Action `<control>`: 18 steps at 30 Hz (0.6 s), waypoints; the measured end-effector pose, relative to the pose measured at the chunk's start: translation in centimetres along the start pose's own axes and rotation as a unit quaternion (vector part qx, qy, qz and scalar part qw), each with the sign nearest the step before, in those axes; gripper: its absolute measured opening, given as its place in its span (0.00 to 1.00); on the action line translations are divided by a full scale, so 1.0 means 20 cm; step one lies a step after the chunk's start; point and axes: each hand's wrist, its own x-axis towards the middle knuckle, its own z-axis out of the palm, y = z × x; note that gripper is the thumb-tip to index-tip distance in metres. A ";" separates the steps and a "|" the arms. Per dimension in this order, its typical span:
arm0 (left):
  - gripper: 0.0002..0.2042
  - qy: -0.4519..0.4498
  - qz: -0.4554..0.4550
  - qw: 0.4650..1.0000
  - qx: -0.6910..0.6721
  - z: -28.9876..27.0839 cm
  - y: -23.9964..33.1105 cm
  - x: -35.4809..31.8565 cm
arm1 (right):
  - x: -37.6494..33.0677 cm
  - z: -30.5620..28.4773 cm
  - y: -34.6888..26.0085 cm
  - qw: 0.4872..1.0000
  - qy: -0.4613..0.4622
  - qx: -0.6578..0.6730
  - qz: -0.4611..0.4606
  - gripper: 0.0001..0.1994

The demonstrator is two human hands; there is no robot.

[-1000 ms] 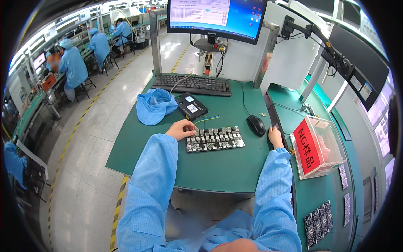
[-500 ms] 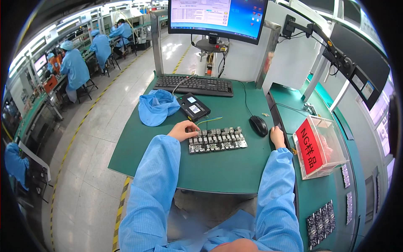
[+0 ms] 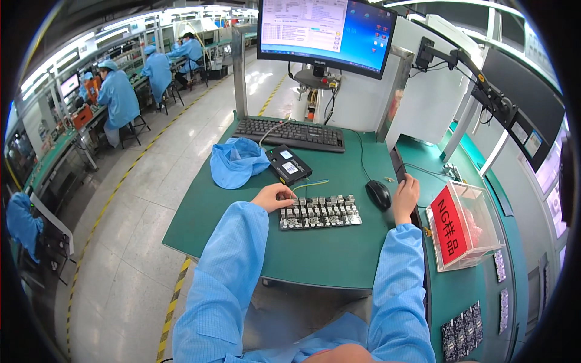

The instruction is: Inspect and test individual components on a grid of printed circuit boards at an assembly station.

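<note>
A panel of joined small circuit boards with rows of silvery and white parts lies on the green table. My left hand is at its far left corner, thumb and fingers pinched on the end of a thin yellow-green wire. Fingertips hide whatever tip the wire has and whether it touches the panel. The wire leads toward a flat black box with pale labels. Raised at the table's right edge, my right hand has loosely bent fingers with nothing visible in them. Beside it is a black mouse.
Behind the box lie a blue cap and black keyboard, below a monitor. On the right bench stands a clear box with a red sign; dark circuit boards lie nearer. People in blue work far left.
My right hand has lifted from the table's right edge, its fingers now higher and further forward. My left hand stays at the panel's corner. The whole view has shifted slightly.
</note>
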 end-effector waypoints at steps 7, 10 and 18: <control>0.11 -0.015 -0.004 1.000 -0.009 0.00 0.01 -0.02 | -0.06 -0.03 -0.25 0.978 -0.025 0.032 -0.205 0.16; 0.11 -0.011 0.002 1.000 -0.003 0.00 0.01 -0.01 | -0.08 0.00 -0.22 0.979 -0.067 0.021 -0.192 0.17; 0.10 -0.004 0.005 1.000 -0.013 0.00 0.02 -0.01 | -0.10 0.04 -0.19 0.979 -0.140 0.080 -0.126 0.19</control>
